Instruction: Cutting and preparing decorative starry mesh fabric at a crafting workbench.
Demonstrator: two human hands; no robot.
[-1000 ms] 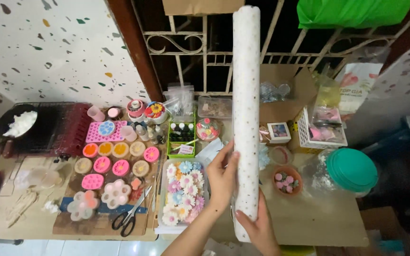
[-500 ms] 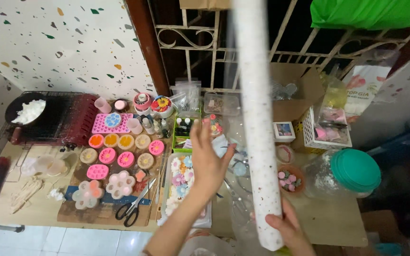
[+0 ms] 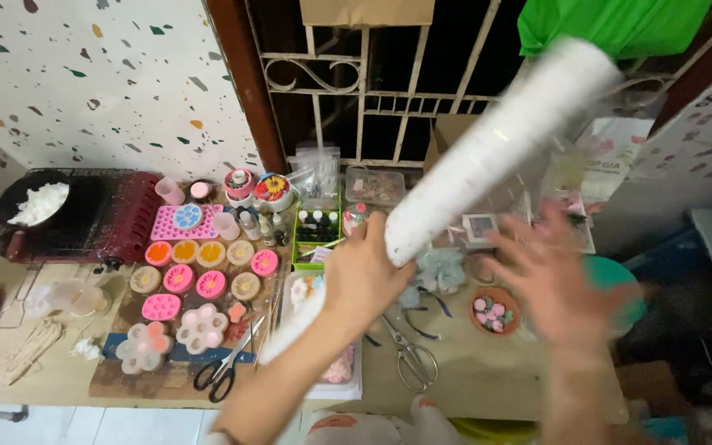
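While tipped across the upper right of the frame, big white roll [image 3: 496, 152], blurry, low end gripped by closed left hand [image 3: 364, 276] at the middle. Right hand [image 3: 558, 284] at lower right, fingers spread wide, holding nothing. Below, black scissors [image 3: 222, 372] on messy table [image 3: 471, 383].

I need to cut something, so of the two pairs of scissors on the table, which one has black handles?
The scissors at the front of the brown mat, left of the left hand. The other pair is all metal.
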